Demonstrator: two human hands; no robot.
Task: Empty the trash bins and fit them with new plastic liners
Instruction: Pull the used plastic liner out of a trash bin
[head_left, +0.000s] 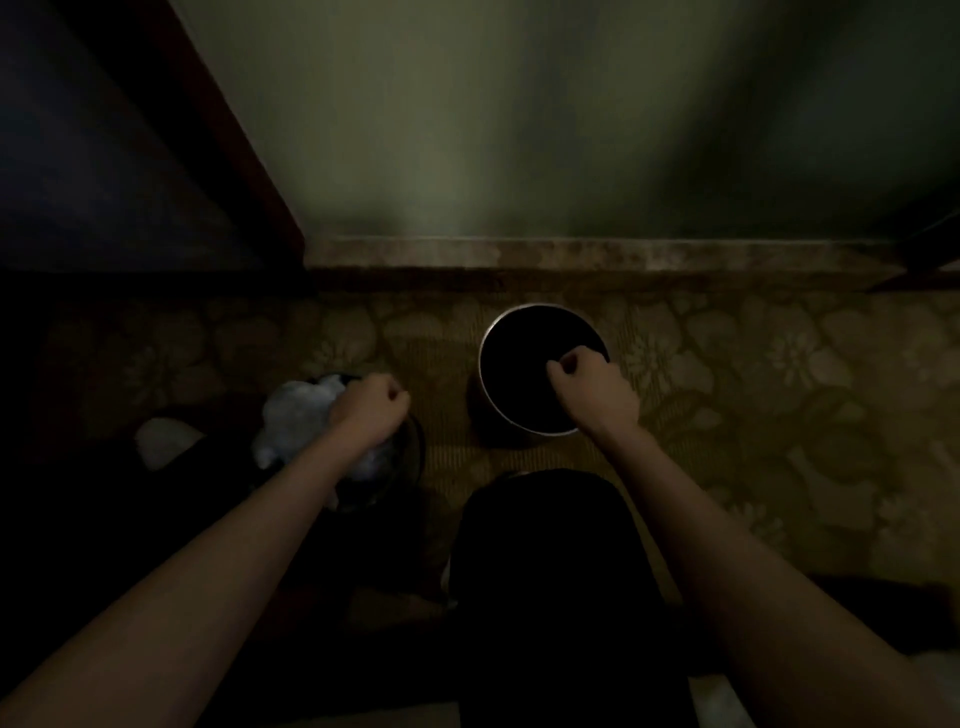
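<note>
Bin (484, 364): round, pale rim, black inside. I see right hand (592, 387) curled over it, left hand (366, 410) likewise; grips unclear.

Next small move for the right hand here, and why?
Probably slide the right hand along the bin rim leftward, stretching the liner over it: liner seems to cover the rim beside the fist, while bare metal shows along the left and near edge. The left hand holds the trash bag.

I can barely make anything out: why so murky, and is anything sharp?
Head view: dim, corners falling to black, the wall above smeared soft. Only the metal rim of the bin, white trash, left hand and right hand catch light; what they grip is lost in shadow.
</note>
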